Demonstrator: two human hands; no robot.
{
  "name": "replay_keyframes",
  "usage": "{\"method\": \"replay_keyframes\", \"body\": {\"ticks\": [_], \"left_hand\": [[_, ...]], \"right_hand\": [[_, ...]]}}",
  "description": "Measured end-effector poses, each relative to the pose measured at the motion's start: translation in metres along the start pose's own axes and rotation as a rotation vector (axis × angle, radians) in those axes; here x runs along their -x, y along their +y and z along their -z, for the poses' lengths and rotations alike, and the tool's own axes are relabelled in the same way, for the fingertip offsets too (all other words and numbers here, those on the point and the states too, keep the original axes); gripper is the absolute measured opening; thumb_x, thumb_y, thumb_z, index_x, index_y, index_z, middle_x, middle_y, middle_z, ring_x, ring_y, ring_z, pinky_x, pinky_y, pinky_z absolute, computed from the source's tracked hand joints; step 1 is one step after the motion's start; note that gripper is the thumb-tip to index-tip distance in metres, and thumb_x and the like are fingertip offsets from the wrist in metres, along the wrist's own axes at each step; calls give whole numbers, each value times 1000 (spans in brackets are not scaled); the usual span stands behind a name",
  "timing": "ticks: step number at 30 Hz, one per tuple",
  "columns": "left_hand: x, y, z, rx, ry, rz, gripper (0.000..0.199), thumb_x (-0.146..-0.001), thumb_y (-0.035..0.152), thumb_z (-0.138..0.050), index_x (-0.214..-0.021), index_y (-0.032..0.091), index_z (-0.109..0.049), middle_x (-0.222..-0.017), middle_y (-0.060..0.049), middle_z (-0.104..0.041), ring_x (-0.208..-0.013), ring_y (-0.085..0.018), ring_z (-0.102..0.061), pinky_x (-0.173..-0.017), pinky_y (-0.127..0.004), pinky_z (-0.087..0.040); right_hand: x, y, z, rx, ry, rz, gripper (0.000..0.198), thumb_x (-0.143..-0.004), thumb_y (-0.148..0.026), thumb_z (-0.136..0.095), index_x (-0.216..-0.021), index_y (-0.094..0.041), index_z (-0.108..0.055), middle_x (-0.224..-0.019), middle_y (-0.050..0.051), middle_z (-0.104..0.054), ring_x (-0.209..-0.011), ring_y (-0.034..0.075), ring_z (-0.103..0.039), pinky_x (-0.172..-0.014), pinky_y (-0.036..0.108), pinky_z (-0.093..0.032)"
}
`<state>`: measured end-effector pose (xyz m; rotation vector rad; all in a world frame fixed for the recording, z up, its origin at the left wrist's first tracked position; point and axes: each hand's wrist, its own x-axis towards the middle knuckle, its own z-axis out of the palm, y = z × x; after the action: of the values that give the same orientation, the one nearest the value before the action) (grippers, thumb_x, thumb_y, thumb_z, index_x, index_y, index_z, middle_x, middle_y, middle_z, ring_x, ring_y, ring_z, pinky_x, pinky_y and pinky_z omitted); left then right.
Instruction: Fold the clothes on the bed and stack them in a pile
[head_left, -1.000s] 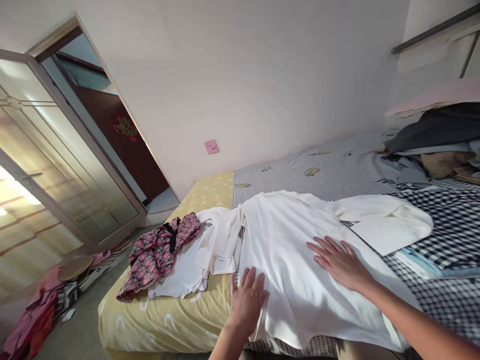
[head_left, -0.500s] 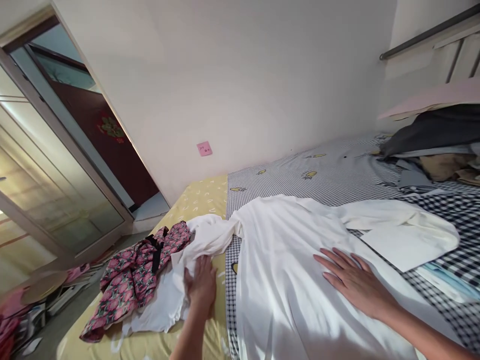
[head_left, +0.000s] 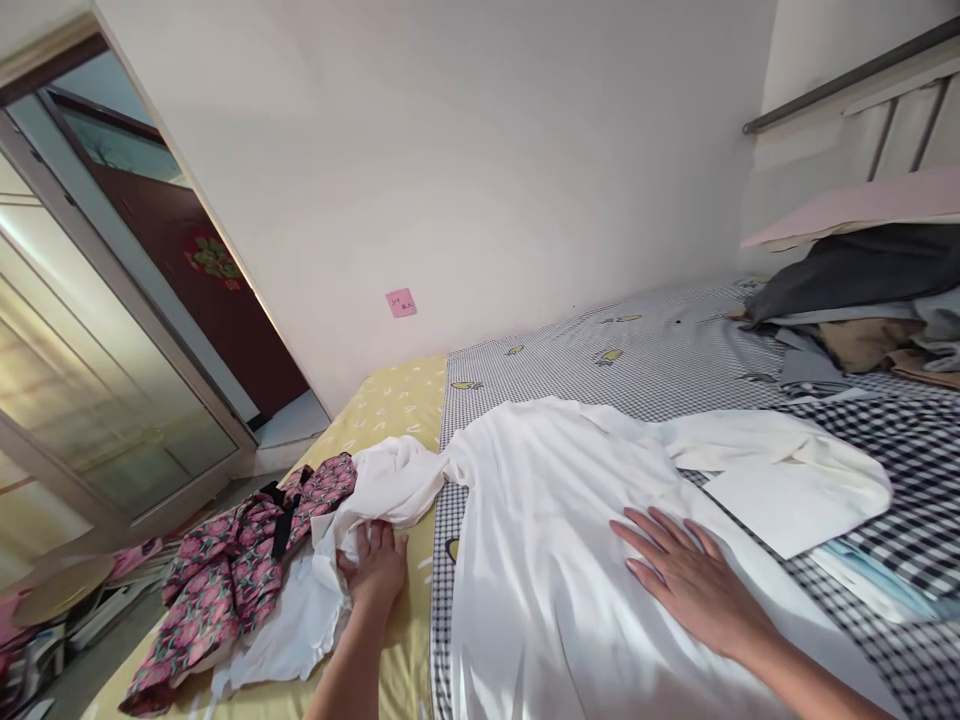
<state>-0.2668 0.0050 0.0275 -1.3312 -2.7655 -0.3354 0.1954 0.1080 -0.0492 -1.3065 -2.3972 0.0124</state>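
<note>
A white long-sleeved garment (head_left: 525, 520) lies spread across the bed, its body lightly wrinkled. My right hand (head_left: 686, 580) rests flat on the body of it, fingers spread. At the end of the left sleeve (head_left: 397, 475), my left hand (head_left: 375, 570) lies palm down with its fingers stretched out, the fingertips touching the white cloth. Left of that hand are a pink floral garment with black trim (head_left: 225, 570) and a thin white ruffled cloth (head_left: 289, 630). The right sleeve (head_left: 817, 440) bends outward beside a flat white sheet (head_left: 787, 505).
The bed carries a yellow cover (head_left: 401, 395) on the left and a checked one (head_left: 555, 365) on the right. Folded dark and brown clothes (head_left: 862, 275) are piled at the far right. A blue-and-white packet (head_left: 877, 580) lies near the right edge. Assorted items (head_left: 82, 600) stand low on the left.
The view has turned slightly, so the bed and clothes sit a little further left and lower. Both hands stay on the white garment, with little visible change.
</note>
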Motion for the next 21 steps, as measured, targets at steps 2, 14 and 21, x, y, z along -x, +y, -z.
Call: {"method": "replay_keyframes", "body": {"ticks": [2, 14, 21], "left_hand": [[11, 11, 3, -93, -7, 7, 51, -97, 28, -37, -140, 15, -60, -160, -22, -47, -155, -43, -29, -117, -79, -16], [60, 79, 25, -185, 54, -106, 55, -106, 35, -24, -151, 13, -46, -96, -17, -80, -90, -33, -76, -83, -46, -53], [-7, 105, 7, 169, -10, -70, 33, -94, 28, -65, -121, 9, -66, -101, -16, -77, -99, -28, -73, -88, -42, -55]], "right_hand": [[-1, -1, -1, -6, 3, -7, 51, -101, -57, -35, -145, -44, -59, -157, -1, -55, -146, 34, -46, -117, 62, -34], [1, 0, -11, -13, 65, 5, 51, -101, -55, -37, -145, -43, -58, -157, 1, -55, -145, 35, -47, -118, 64, -33], [1, -3, -1, 8, -1, -23, 51, -102, -57, -38, -147, -44, -57, -159, -1, -52, -148, 34, -45, -119, 64, -33]]}}
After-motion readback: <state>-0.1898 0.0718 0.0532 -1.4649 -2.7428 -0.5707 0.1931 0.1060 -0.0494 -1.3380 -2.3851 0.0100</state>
